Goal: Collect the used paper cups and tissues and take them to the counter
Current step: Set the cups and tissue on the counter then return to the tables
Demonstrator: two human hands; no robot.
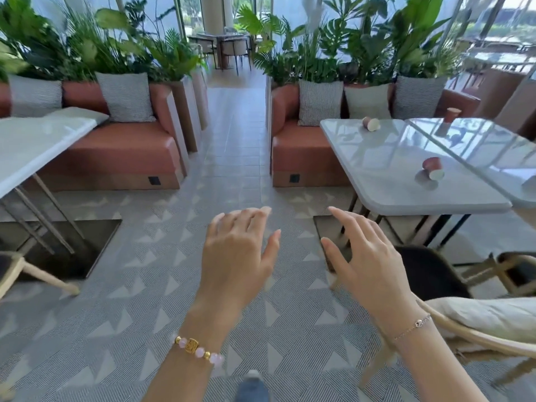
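The left hand (237, 250) and the right hand (365, 256) are stretched forward above the floor, fingers loosely spread, holding nothing. I think they are free because nothing is collected yet. On the grey table (377, 158) at the right lie the near cup (433, 168) and the far cup (371, 124), both tipped over. The upright cup (452, 115) stands on the glass table (493, 146) beside it. I cannot make out any tissue.

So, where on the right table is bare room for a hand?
The right table is bare along its left edge, from the far tipped paper cup to the near corner, and between the two cups. Crowded around the near tipped paper cup, beside the adjoining table.
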